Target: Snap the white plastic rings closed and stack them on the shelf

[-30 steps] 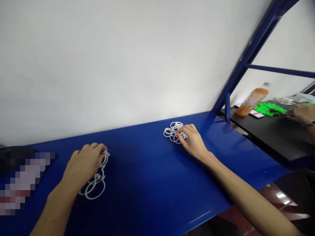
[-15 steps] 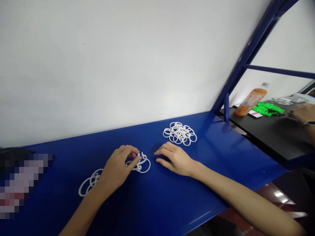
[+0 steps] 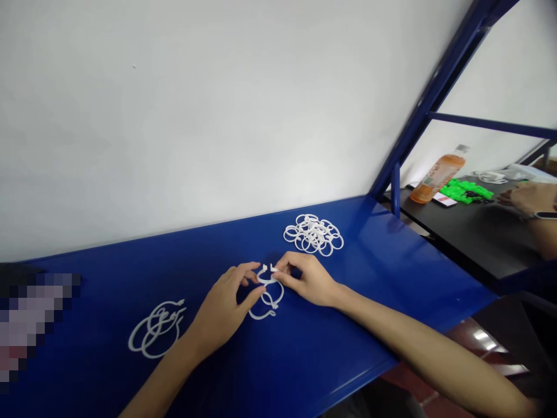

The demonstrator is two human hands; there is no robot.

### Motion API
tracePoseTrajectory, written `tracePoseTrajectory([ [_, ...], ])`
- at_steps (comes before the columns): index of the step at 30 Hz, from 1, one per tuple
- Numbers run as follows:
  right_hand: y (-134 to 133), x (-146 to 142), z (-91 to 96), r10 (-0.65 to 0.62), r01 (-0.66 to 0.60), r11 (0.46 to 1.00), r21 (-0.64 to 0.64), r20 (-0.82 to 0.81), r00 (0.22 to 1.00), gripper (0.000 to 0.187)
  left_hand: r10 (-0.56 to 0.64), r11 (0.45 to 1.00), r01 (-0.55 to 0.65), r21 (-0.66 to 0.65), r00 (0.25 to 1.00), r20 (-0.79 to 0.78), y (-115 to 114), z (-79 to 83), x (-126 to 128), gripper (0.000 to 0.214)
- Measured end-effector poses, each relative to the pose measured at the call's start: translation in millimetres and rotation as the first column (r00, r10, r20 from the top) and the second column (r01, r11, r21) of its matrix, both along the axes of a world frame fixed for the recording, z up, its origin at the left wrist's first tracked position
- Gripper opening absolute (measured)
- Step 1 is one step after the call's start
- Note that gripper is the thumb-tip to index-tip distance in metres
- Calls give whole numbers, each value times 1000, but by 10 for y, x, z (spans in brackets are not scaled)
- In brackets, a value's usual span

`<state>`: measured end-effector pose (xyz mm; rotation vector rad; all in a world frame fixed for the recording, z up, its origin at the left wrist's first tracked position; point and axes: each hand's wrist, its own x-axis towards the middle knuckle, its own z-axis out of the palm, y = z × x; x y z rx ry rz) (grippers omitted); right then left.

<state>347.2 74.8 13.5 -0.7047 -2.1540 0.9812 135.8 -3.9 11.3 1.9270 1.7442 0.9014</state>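
My right hand pinches one end of an open white plastic ring between thumb and fingertips. That ring overlaps a second white ring, and another open one lies below, partly hidden by my left hand. The left thumb and fingers are spread around the near side of these rings; the thumb tip is close to or touching them, and I see no grip. Left of my left forearm lies a small group of white rings. Farther back, beyond my right hand, a pile of similar rings rests on the blue table.
A white wall stands behind the table, with a blue metal frame at right. Past it, a black table holds an orange drink bottle and green pieces. Another person's hand is there.
My right hand has closed on an end of the ring. My left fingers have opened from their pinch, and the rings between my hands have shifted right. The view has turned slightly.
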Motion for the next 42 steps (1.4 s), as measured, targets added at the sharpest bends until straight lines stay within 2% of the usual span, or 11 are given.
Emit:
tracePoseTrajectory([
  [9,-13,7,31,-44,34,990,-137,-66,997,21,31,999,-32,4,996,84,3,-2,125,34],
  [15,65,40,-21,-173,145,970,-194,-137,975,18,24,998,-21,52,998,-49,29,-35,0,28],
  [18,71,40,-29,-148,111,966,-232,-150,977,16,57,995,-46,88,990,-131,28,-39,-41,31],
  [21,35,27,-10,-83,49,970,-238,-137,987,14,104,985,-83,153,985,-138,9,0,-11,34],
  [24,-19,18,24,-42,23,981,-192,-100,994,13,78,981,-66,180,995,-60,-19,48,46,33],
  [27,-68,18,51,22,-29,992,-119,-64,998,14,13,991,-23,128,997,74,-35,53,72,28],
  [29,-96,22,59,98,-99,995,-21,-41,994,14,4,996,-17,86,989,148,-37,35,67,27],
  [34,-177,55,73,275,-280,938,206,54,960,16,3,999,-14,47,974,226,-46,33,59,24],
  [40,-248,95,67,279,-315,849,425,148,949,25,-37,999,30,34,977,212,-107,95,121,17],
  [42,-249,76,54,251,-286,857,428,138,958,25,-43,997,32,64,982,182,-118,108,134,20],
])
